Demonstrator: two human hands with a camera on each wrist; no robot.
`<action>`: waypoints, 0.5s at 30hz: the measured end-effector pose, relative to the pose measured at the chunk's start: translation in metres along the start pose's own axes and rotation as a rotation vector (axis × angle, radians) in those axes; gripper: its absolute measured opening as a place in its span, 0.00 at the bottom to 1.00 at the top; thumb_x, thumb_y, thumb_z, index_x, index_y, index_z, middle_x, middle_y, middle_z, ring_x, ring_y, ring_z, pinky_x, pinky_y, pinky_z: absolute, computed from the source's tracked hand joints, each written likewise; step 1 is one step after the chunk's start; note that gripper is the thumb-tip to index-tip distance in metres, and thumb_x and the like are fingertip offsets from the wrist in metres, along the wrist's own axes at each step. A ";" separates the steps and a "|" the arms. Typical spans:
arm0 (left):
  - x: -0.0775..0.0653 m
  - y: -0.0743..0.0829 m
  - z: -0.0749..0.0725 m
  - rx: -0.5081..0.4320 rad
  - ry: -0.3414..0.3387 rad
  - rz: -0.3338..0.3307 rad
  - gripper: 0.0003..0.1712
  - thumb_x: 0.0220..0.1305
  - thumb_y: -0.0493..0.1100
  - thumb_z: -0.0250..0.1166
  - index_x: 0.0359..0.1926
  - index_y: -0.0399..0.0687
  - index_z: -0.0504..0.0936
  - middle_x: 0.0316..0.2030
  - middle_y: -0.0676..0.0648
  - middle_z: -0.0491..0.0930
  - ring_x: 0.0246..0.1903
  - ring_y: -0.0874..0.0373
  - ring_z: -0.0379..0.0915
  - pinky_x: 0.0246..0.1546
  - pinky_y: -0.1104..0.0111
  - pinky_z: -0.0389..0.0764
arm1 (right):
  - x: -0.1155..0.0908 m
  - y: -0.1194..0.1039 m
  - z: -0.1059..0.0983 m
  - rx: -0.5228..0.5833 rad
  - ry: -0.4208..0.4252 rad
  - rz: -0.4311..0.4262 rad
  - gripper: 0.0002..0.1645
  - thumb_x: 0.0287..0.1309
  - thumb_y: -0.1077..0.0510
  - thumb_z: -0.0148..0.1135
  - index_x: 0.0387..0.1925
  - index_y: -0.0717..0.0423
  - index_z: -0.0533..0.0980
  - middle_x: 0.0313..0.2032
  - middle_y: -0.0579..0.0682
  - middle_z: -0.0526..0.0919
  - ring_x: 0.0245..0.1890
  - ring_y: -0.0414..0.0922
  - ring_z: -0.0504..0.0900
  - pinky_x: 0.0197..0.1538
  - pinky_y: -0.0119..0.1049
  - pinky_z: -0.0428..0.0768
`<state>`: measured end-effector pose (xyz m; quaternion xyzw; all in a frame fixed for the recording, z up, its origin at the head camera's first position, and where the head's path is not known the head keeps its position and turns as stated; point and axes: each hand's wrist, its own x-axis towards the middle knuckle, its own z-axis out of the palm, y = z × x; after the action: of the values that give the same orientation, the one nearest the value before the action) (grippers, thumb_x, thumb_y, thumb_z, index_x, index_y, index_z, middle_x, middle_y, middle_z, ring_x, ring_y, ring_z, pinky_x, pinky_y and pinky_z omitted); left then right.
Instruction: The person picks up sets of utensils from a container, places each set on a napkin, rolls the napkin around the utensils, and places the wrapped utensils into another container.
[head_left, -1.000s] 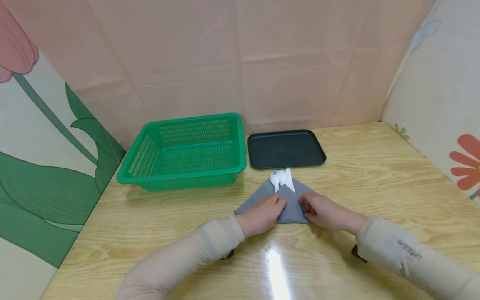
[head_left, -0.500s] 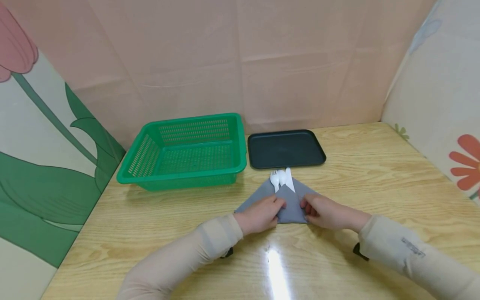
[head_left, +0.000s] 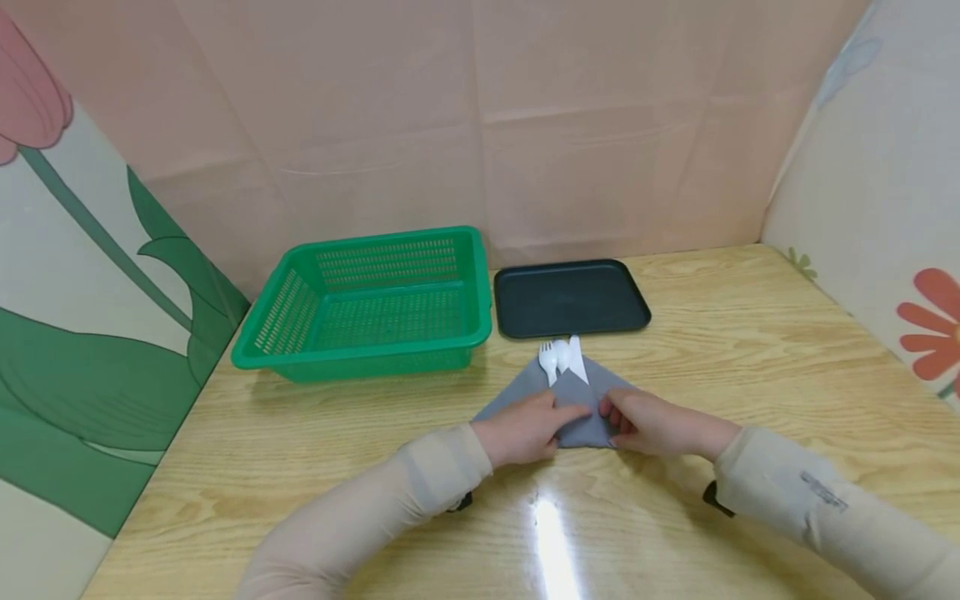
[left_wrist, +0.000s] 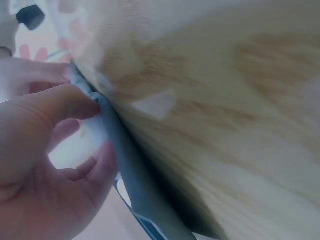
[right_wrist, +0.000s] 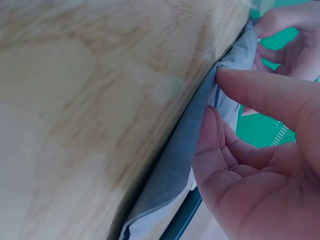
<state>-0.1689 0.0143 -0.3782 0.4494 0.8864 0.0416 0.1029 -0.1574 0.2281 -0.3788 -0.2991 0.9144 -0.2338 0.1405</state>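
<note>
A grey cloth napkin (head_left: pixel 576 429), folded to a point, lies on the table with a white plastic fork (head_left: pixel 549 360), spoon (head_left: pixel 562 354) and knife (head_left: pixel 577 360) tucked in it. Only their upper ends show above the front flap. My left hand (head_left: pixel 521 427) rests on the napkin's left side, its thumb stretched across the front flap and pressing it. At the flap's right edge my right hand (head_left: pixel 648 421) pinches the cloth between thumb and curled fingers. In the right wrist view the right thumb (right_wrist: pixel 265 92) lies along the napkin's near fold (right_wrist: pixel 185 145).
A green perforated plastic basket (head_left: pixel 360 358) stands at the back left of the wooden table (head_left: pixel 300 458). Beside it, just beyond the cutlery tips, lies a black rectangular tray (head_left: pixel 572 298). A pink cloth backdrop (head_left: pixel 480 125) hangs behind.
My left thumb has stretched out to the right over the napkin's front flap. The right hand has shifted only slightly at the right edge; napkin and cutlery stay in place.
</note>
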 end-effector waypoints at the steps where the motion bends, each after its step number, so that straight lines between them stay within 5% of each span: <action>1: 0.001 0.001 0.000 0.004 -0.011 -0.004 0.34 0.60 0.41 0.63 0.67 0.57 0.64 0.39 0.48 0.76 0.33 0.63 0.65 0.34 0.78 0.67 | 0.000 0.000 0.000 0.001 0.000 -0.006 0.14 0.49 0.65 0.66 0.36 0.63 0.71 0.26 0.46 0.74 0.27 0.34 0.69 0.30 0.27 0.70; 15: 0.006 0.007 -0.002 0.083 -0.063 -0.032 0.34 0.59 0.42 0.63 0.66 0.58 0.65 0.44 0.45 0.76 0.35 0.63 0.66 0.36 0.76 0.70 | 0.000 0.002 -0.001 0.027 0.006 -0.013 0.14 0.48 0.64 0.65 0.36 0.63 0.70 0.26 0.46 0.74 0.26 0.33 0.69 0.29 0.26 0.71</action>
<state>-0.1669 0.0236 -0.3762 0.4402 0.8908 -0.0112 0.1125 -0.1587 0.2297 -0.3785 -0.3026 0.9095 -0.2481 0.1404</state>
